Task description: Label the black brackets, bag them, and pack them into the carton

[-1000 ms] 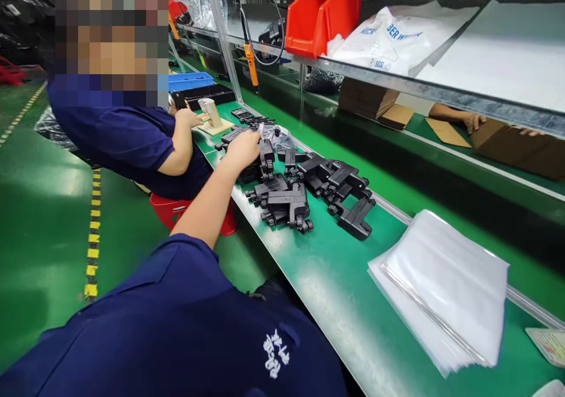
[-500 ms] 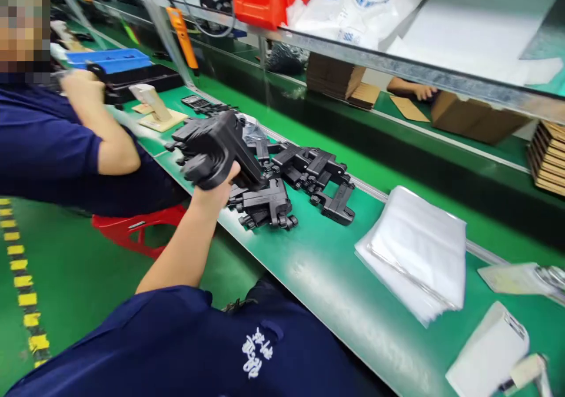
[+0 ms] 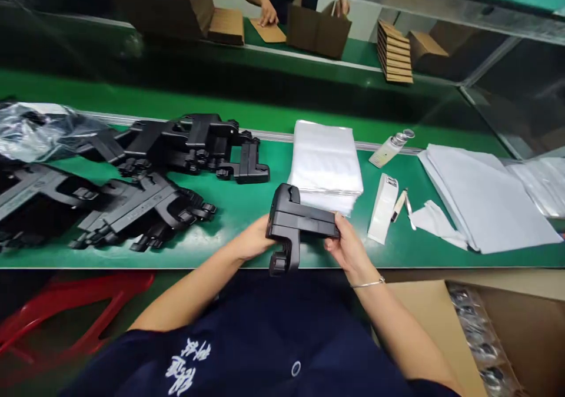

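Between my two hands is a black plastic clamp bracket (image 3: 304, 217) with a round knob hanging at its lower left. My left hand (image 3: 255, 239) grips the bracket's left end, its fingers partly hidden behind it. My right hand (image 3: 348, 245) pinches the right end between thumb and fingers. Just behind the bracket lies a stack of clear plastic bags (image 3: 325, 158). More black brackets of the same kind lie to the left, one pile (image 3: 136, 208) near the front edge and a row (image 3: 198, 138) farther back.
Right of the bags are a small bottle (image 3: 391, 148), a white strip-like packet (image 3: 382, 208), a pen-like tool (image 3: 399, 205) and white sheets (image 3: 489, 197). An open carton (image 3: 424, 308) with wrapped parts stands below at right. Across the bench, another person's hand (image 3: 268, 13) touches cardboard.
My view has swung right. The bracket, earlier raised in my left hand over the pile, is now in front of my body, and my right hand has come into view holding its other end.
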Available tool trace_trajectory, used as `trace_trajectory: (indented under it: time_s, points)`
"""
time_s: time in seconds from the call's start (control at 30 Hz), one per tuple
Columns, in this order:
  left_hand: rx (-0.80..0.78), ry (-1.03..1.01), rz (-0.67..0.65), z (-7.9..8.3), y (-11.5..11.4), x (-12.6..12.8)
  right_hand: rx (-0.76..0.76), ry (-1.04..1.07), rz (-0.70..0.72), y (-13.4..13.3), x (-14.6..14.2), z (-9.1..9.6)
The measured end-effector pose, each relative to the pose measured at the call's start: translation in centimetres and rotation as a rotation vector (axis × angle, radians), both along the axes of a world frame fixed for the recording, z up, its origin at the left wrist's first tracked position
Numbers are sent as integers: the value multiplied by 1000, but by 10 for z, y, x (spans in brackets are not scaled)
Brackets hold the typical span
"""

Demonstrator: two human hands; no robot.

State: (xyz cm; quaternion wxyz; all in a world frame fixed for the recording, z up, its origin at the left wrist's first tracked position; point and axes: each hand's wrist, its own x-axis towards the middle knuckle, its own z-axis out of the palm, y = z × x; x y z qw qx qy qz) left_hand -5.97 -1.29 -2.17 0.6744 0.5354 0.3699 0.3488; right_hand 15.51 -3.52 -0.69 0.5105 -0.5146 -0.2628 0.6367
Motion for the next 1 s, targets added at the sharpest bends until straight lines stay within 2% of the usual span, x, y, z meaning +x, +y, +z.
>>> trace_trajectory:
  time_s: [0.07, 0.13, 0.2, 0.3, 0.4, 0.47, 0.53, 0.63, 0.7, 0.87, 0.93, 1.0]
  points:
    - [-228, -187, -45, -1, 3, -9, 44, -114, -4, -5, 12, -1]
    - [-322, -226, -49, -4, 6, -10, 132, -281, 73, -9, 24, 2]
    - [-251, -125, 42, -9, 5, -5, 243, -493, 172, -12, 33, 6]
    - [-49, 53, 201, -14, 2, 4, 322, -709, 207, -11, 41, 8]
    - [111, 183, 258, -13, -1, 4, 209, -601, 234, -9, 44, 4]
    - [162, 255, 268, -11, -1, 4, 157, -494, 260, -8, 43, 1]
    - [136, 246, 284, -10, 0, 7, 174, -484, 240, -9, 43, 1]
    - [-18, 91, 297, -11, 1, 14, 224, -585, 200, -12, 44, 4]
    - [-58, 28, 295, -12, 0, 17, 219, -549, 190, -11, 47, 5]
    - [192, 250, 268, -5, -7, 13, -10, -218, 258, -4, 46, -1]
    - [191, 277, 279, -5, -8, 14, 10, -262, 232, -4, 44, -3]
    - [41, 179, 305, -8, -6, 18, 166, -475, 185, -7, 44, -4]
